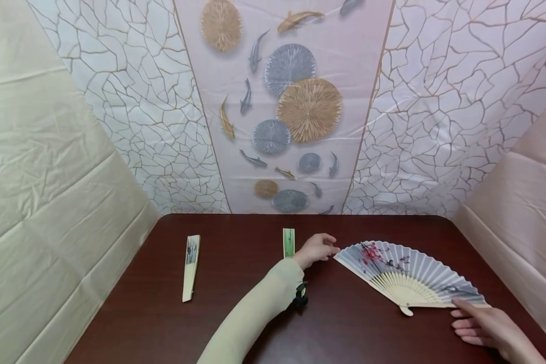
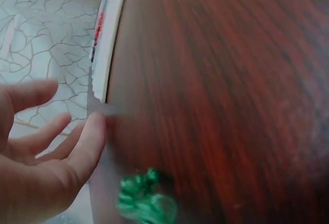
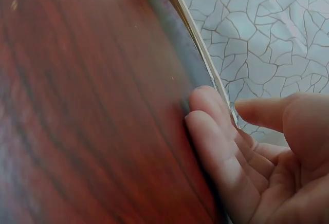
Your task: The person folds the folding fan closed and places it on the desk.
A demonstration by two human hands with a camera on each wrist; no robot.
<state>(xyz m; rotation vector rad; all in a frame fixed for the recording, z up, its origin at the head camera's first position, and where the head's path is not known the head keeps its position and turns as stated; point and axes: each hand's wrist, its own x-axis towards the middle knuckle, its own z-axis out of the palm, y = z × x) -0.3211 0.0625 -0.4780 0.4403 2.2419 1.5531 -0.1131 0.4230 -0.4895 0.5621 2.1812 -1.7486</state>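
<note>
An unfolded grey folding fan (image 1: 393, 263) with red blossoms and pale ribs lies spread at the right of the dark wooden table. My right hand (image 1: 487, 326) pinches its right end, the thumb over the outer rib and the fingers below; the right wrist view shows the rib (image 3: 205, 54) running between them. Close to the fan's left tip is my left hand (image 1: 317, 250), fingers loosely bent and holding nothing. In the left wrist view a small gap separates the fingers (image 2: 90, 136) from the fan's edge (image 2: 110, 54).
A folded fan (image 1: 191, 268) with a grey pattern lies at the left of the table (image 1: 150, 313). Another, green folded fan (image 1: 288, 242) is partly hidden behind the left forearm. In the left wrist view, a shiny green thing (image 2: 146, 201) is of unclear kind. Patterned cloth hangs behind the table.
</note>
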